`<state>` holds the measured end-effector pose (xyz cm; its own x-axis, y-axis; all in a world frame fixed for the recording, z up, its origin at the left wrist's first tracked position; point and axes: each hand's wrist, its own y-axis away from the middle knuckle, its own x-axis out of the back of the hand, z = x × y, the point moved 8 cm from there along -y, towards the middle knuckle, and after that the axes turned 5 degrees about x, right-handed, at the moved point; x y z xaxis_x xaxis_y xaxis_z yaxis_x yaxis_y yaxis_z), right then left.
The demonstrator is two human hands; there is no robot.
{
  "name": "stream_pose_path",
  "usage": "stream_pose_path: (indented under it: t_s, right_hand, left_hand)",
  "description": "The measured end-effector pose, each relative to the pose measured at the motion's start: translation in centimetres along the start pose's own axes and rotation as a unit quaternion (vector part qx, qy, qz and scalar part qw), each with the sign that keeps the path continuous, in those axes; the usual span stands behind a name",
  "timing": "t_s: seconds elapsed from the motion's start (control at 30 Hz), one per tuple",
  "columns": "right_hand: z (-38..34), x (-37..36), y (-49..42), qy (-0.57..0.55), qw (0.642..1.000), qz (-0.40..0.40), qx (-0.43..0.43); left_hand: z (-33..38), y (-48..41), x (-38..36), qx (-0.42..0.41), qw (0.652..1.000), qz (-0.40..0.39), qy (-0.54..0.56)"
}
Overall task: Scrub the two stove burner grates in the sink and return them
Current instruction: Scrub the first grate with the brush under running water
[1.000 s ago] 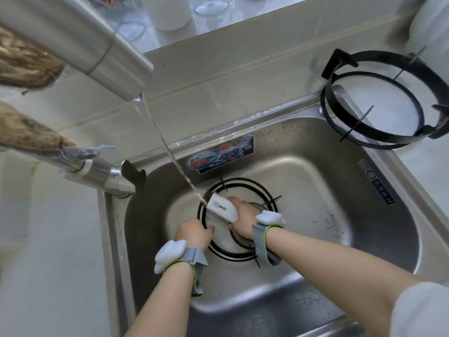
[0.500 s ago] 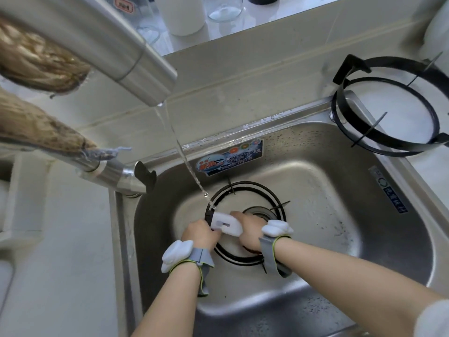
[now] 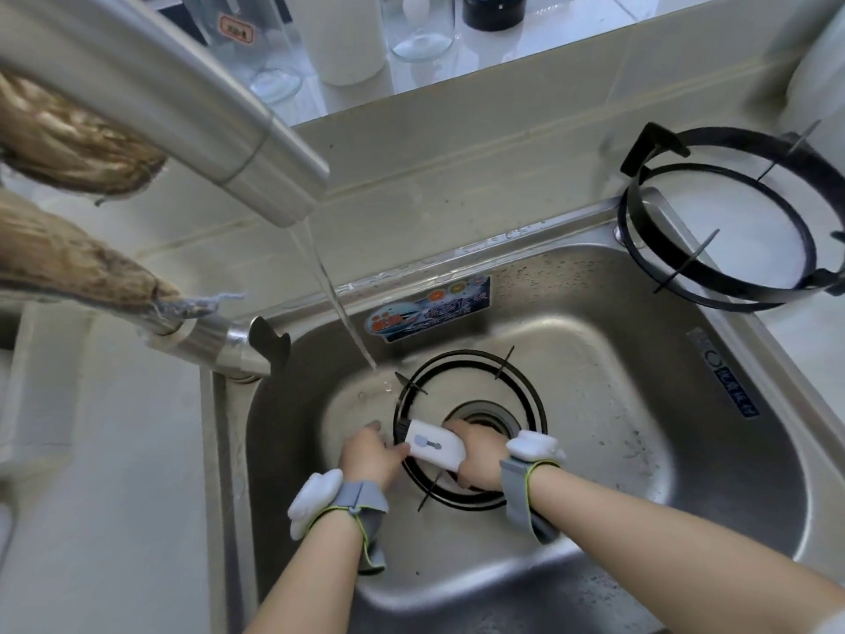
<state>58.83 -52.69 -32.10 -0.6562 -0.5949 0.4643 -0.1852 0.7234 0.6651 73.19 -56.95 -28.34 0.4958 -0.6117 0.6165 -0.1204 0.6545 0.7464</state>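
Observation:
One black ring-shaped burner grate (image 3: pixel 526 386) lies flat on the bottom of the steel sink (image 3: pixel 686 450), around the drain. My left hand (image 3: pixel 368 457) grips its near-left rim. My right hand (image 3: pixel 475 455) holds a white scrubbing brush (image 3: pixel 434 446) pressed on that same rim, right beside the left hand. The second black grate (image 3: pixel 713 286) rests on the sink's far right corner and the white counter. Water from the faucet (image 3: pixel 256 162) lands just left of the grate in the sink.
The faucet body and lever (image 3: pixel 237 345) stand at the sink's left edge, with brownish cloths (image 3: pixel 68 267) draped over them. Glass jars and a white cylinder (image 3: pixel 347 38) stand on the ledge behind the tiled backsplash. A blue sticker (image 3: pixel 430 308) marks the sink's back wall.
The brush and both hands have slid along the rim toward the near-left side of the grate, leaving the water stream. The drain has come into view.

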Motion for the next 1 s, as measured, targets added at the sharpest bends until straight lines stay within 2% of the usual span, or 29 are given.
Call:
stream_pose_path:
  t_s: [0.07, 0.17, 0.23, 0.37, 0.5, 0.63, 0.77, 0.8, 0.9, 0.93, 1.0]
  right_hand:
    - [0.0, 0.2, -0.2, 0.0, 1.0, 0.001, -0.011]
    - [0.3, 1.9, -0.8, -0.09, 0.992, 0.062, -0.059]
    - [-0.2, 1.5, -0.9, -0.085, 0.993, 0.05, -0.06]
    - [-1.1, -0.2, -0.2, -0.025, 1.0, -0.003, 0.001]
    - [0.0, 2.8, -0.7, -0.05, 0.997, 0.058, -0.024]
    - [-1.0, 0.9, -0.5, 0.01, 1.0, -0.011, 0.022]
    - [-0.3, 3.5, -1.3, -0.028, 0.998, 0.051, -0.018]
    - [-0.3, 3.4, -1.3, -0.028, 0.998, 0.047, -0.022]
    - [-1.0, 0.4, -0.9, 0.013, 0.999, -0.035, 0.018]
    - [-1.2, 0.1, -0.6, 0.026, 0.998, -0.043, 0.026]
    - [-0.7, 1.6, -1.2, 0.008, 1.0, -0.01, -0.002]
  left_hand:
    - [1.3, 0.2, -0.3, -0.039, 0.994, 0.018, -0.096]
    - [2.3, 0.6, -0.2, -0.061, 0.979, 0.052, -0.187]
    - [2.1, 0.3, -0.3, -0.052, 0.979, 0.044, -0.193]
    - [1.1, -0.1, -0.4, -0.026, 0.98, 0.04, -0.194]
    - [0.8, 0.0, -0.7, -0.023, 0.978, 0.043, -0.205]
    - [0.9, 0.0, -0.5, -0.023, 0.977, 0.053, -0.204]
    - [0.8, -0.1, -0.7, -0.027, 0.977, 0.047, -0.206]
    - [0.8, -0.1, -0.7, -0.026, 0.977, 0.044, -0.207]
    - [0.9, -0.2, -0.7, -0.031, 0.976, 0.048, -0.211]
    - [1.0, -0.2, -0.7, -0.031, 0.975, 0.048, -0.214]
    - [1.1, 0.0, -0.7, -0.034, 0.974, 0.045, -0.219]
